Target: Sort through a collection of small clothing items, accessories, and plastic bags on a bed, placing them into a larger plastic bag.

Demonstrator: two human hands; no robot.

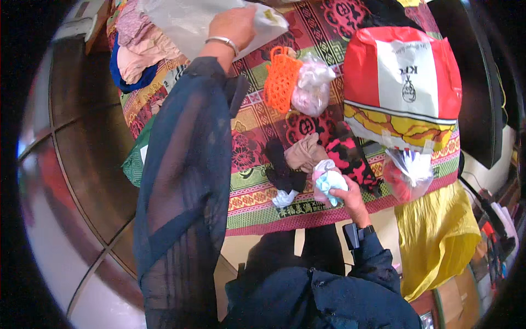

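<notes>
My left hand [234,29], with a bracelet at the wrist, is curled at a translucent plastic bag [176,25] on the far side of the table; its fingertips are hidden. Near the front edge, my right hand [352,195] grips a small bundle of cloth [332,183], light blue, pink and white. Just beyond that bundle lie a crumpled beige cloth [306,153], a black cloth [279,164] and a black-and-pink camouflage cloth [349,158]. A small white crumpled piece [284,198] rests to the left of the right hand.
A patterned cloth [246,148] covers the table. An orange net [282,80] touches a knotted clear bag [314,88]. At right stand a red-and-white KFC bag [404,78] and a tied clear bag [407,174]. A yellow bag [435,242] hangs below; folded clothes [139,57] lie left.
</notes>
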